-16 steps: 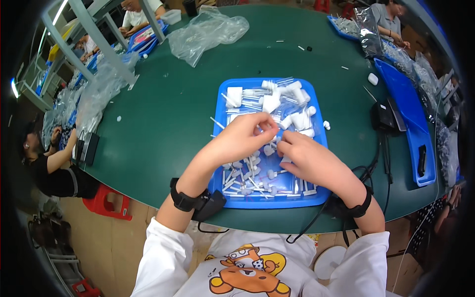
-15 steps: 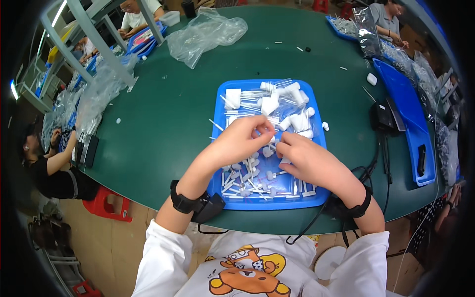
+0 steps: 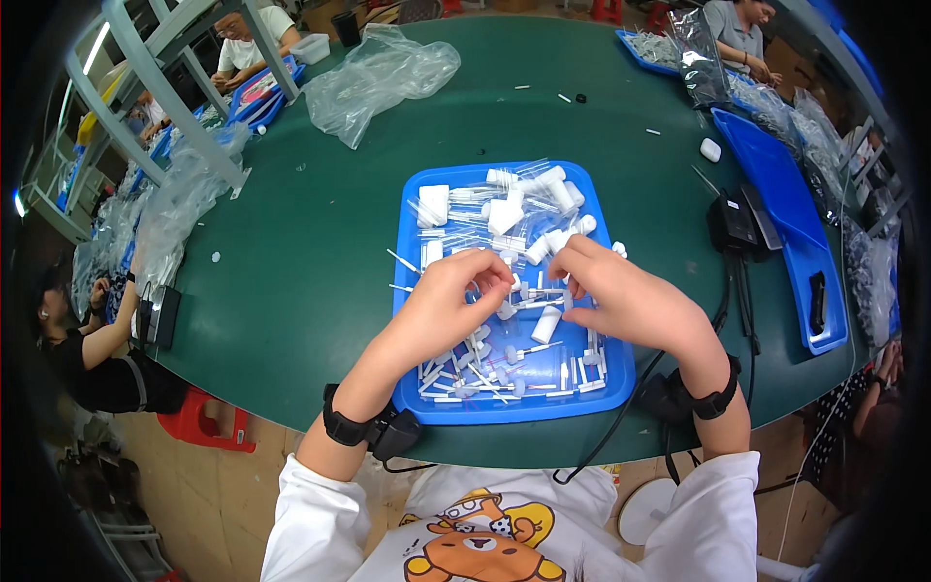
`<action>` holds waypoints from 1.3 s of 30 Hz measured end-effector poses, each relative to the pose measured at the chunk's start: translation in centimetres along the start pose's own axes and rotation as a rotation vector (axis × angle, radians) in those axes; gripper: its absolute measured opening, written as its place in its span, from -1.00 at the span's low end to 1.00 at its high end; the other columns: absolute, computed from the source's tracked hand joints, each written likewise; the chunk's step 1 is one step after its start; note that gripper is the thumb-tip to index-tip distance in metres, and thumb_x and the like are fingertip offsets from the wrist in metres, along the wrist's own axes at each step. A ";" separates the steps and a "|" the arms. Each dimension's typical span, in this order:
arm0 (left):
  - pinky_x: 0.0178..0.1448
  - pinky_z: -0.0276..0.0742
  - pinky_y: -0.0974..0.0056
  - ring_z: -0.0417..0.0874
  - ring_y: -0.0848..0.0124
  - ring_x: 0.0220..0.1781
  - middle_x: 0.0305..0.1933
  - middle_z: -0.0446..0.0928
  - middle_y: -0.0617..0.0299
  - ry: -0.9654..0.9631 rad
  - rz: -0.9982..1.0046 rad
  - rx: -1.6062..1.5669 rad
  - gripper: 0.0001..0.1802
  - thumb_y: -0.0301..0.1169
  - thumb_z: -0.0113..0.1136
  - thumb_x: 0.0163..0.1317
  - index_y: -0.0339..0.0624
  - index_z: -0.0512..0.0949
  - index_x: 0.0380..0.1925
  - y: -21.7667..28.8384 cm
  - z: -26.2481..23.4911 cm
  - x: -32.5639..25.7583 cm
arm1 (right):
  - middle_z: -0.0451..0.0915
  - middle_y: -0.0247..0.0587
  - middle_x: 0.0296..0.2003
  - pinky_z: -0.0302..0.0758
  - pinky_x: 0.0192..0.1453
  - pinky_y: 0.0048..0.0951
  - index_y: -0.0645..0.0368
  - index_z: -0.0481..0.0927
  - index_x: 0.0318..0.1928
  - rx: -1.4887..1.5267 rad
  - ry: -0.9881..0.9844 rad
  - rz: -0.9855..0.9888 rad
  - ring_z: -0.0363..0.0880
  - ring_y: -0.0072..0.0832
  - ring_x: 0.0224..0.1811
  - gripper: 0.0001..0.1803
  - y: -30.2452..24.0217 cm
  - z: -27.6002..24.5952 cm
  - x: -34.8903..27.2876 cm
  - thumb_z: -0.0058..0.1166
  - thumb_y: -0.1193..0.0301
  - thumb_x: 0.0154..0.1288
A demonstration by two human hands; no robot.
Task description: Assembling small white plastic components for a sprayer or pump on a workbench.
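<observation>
Over a blue tray (image 3: 405,388) of small parts, my left hand (image 3: 448,299) is closed, thumb against bent fingers. A small whitish bit shows at its fingertips, too little to name. My right hand (image 3: 630,296) hangs to the right of it, fingers curled and thumb held apart; nothing clear is gripped. Just below its thumb lies a white cylinder (image 3: 546,325). Toward me, grey-white knobbed pieces with thin white sticks (image 3: 480,364) are heaped. White blocky pieces (image 3: 505,214) and clear thin tubes (image 3: 470,194) fill the far half.
On the green table (image 3: 291,281) a clear plastic bag (image 3: 383,82) lies far left. A black box with cables (image 3: 734,225) and a long blue tray (image 3: 790,247) stand to the right. White caps (image 3: 619,249) sit beside the parts tray. Other people work around the table.
My hands have drawn apart, the right one shifting away from the left. The white cylinder, partly covered by my right hand before, now shows in the open. The whole view has shifted slightly.
</observation>
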State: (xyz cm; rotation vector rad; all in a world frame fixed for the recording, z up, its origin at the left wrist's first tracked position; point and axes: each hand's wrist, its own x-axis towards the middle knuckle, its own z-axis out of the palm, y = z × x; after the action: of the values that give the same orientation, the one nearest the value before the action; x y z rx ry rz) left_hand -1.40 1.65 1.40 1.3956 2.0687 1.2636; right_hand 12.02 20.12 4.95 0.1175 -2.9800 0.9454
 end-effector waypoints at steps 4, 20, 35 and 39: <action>-0.08 0.48 0.36 0.58 0.47 -0.24 -0.33 0.58 0.23 0.067 -0.041 -0.093 -0.86 -0.46 0.15 0.19 -0.30 0.55 -0.29 0.0 -0.1 0.2 | 0.50 -0.08 -0.20 0.48 -0.07 -0.35 0.29 0.53 -0.10 -0.108 -0.132 0.056 0.54 -0.21 -0.15 -0.75 0.1 -0.7 -0.3 0.05 0.49 0.20; -0.15 0.53 0.40 0.61 0.47 -0.30 -0.32 0.52 0.21 -0.031 -0.158 -0.569 -0.82 -0.47 0.06 0.30 -0.33 0.48 -0.16 0.4 -0.1 -0.1 | 0.55 -0.05 -0.20 0.45 -0.02 -0.28 0.26 0.49 -0.14 0.173 -0.333 -0.126 0.54 -0.13 -0.10 -0.82 -0.3 -0.7 0.1 -0.02 0.48 0.27; 0.09 0.57 0.29 0.54 0.33 0.06 0.03 0.39 0.11 -0.082 -0.151 -1.009 -0.62 -0.48 0.02 0.33 -0.24 0.28 0.13 1.0 -0.2 -0.3 | 0.64 -0.15 -0.12 0.43 0.17 -0.28 0.25 0.61 -0.22 0.321 0.087 -0.342 0.55 -0.22 0.07 -0.82 -2.3 -1.6 0.8 0.11 0.59 0.12; 0.08 0.56 0.28 0.52 0.36 0.07 0.05 0.37 0.12 -0.087 -0.097 -1.034 -0.63 -0.49 0.09 0.28 -0.21 0.31 0.07 0.5 -0.2 -0.3 | 0.63 -0.18 -0.21 0.47 0.04 -0.30 0.24 0.59 -0.22 0.349 0.139 -0.416 0.58 -0.25 -0.07 -0.84 -1.7 -1.3 0.9 0.14 0.56 0.13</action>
State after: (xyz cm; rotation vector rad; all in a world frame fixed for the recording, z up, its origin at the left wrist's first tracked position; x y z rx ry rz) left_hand -1.17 1.36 1.85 0.8095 1.0613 1.7804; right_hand 11.20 19.41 7.06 0.6175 -2.4886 1.3261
